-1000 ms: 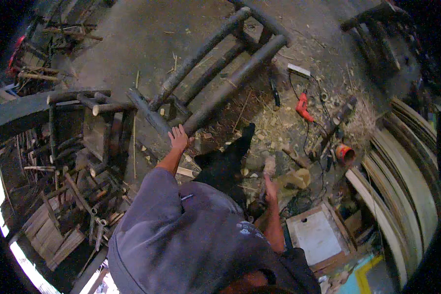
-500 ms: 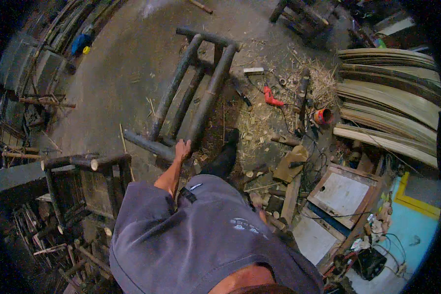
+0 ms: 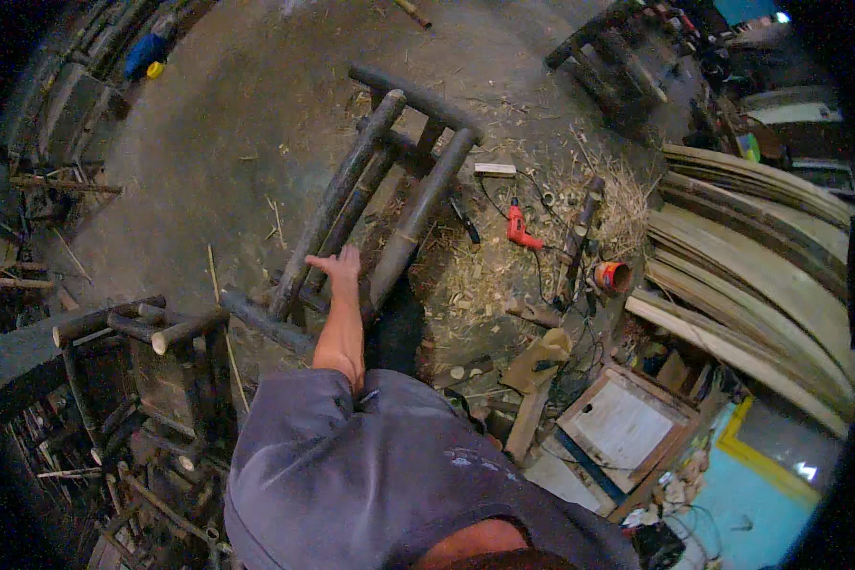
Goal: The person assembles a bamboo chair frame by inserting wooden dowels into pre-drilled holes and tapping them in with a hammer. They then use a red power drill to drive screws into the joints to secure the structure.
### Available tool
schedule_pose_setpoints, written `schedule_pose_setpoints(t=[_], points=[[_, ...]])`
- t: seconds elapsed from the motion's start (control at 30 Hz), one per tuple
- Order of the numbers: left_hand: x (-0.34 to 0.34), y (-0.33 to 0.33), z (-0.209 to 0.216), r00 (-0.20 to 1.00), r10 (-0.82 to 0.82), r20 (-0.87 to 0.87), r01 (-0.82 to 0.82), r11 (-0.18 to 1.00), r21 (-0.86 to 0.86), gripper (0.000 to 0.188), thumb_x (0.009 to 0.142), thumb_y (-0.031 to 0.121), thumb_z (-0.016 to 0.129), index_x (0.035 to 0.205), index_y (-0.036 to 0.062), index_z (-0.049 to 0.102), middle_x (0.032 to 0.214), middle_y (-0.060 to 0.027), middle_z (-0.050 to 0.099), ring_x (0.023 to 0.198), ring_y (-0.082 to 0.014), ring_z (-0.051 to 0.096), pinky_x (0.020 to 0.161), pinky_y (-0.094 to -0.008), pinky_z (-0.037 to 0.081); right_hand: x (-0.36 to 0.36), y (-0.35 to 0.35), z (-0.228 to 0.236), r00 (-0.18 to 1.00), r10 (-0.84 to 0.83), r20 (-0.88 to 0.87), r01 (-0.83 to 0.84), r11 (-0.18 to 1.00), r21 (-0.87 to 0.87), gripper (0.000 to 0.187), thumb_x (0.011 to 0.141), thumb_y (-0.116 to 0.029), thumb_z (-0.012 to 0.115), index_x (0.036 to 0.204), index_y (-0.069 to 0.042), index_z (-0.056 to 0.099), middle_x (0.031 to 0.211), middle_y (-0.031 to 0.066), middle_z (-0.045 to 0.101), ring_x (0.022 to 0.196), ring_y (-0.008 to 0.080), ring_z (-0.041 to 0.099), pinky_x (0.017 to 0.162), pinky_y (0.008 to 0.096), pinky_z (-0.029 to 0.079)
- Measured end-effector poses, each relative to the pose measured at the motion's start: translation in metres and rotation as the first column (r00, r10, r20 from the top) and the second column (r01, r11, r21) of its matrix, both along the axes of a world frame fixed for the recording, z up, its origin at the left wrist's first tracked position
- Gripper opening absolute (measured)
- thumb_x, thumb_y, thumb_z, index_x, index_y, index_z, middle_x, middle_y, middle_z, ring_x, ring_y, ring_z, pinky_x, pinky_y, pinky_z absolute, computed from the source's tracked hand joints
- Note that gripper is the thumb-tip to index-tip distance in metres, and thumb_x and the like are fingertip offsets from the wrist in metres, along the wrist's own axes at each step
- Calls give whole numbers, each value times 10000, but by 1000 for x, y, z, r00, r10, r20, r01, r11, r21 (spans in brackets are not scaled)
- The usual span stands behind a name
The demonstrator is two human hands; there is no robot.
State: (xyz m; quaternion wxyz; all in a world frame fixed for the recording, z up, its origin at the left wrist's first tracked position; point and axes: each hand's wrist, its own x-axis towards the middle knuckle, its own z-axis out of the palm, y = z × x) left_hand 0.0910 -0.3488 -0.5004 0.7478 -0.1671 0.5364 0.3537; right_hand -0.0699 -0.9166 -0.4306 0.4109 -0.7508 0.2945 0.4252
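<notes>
A dark bamboo frame [image 3: 413,223] made of thick poles stands on the floor in front of me, its long rails running away and to the right. Over the near part of its rails is my left hand [image 3: 340,266], thumb stretched out to the side and fingers extended, holding nothing. Whether the palm touches a rail I cannot tell. My right hand does not show; my body in a grey shirt fills the lower middle.
Right of the frame lie a red power drill [image 3: 520,228], a white power strip [image 3: 495,170], an orange-red can [image 3: 612,276] and scattered shavings. Curved split-bamboo strips [image 3: 750,256] are stacked far right. Another bamboo frame [image 3: 147,380] stands at left, with a worn cabinet panel [image 3: 627,415] lower right.
My left hand has let go of the frame's near end and reached forward over the rails, opening its fingers. My right hand, partly visible before, has gone out of sight. The view has shifted.
</notes>
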Motion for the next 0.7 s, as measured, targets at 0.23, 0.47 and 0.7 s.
schedule_pose_setpoints(t=[0.23,0.47,0.7], points=[[45,57,-99,737,674,56,-666,737,-111,878,816,742,241,1471,186,63,1533,-27,88,1397,-303,97,1070,-593,171,116,14,33,999,22,-25,-21,998,54,741,849,-480,592,1341,22,357,1056,136,602,953,189,554,813,324,441],[93,81,-86,563,736,-376,-799,602,-19,851,828,720,231,1463,168,103,1518,-21,130,1379,-296,119,1059,-618,147,173,33,91,954,276,-120,-294,937,-187,814,845,-517,571,1386,28,301,1164,171,571,1089,246,525,930,348,410],[99,92,-105,559,691,-458,-785,619,-25,853,826,725,223,1451,151,134,1496,-47,179,1349,-311,180,1051,-615,171,254,138,165,479,811,-337,-877,458,-146,466,905,-112,452,1369,-133,410,1374,62,446,1172,209,500,960,396,403]])
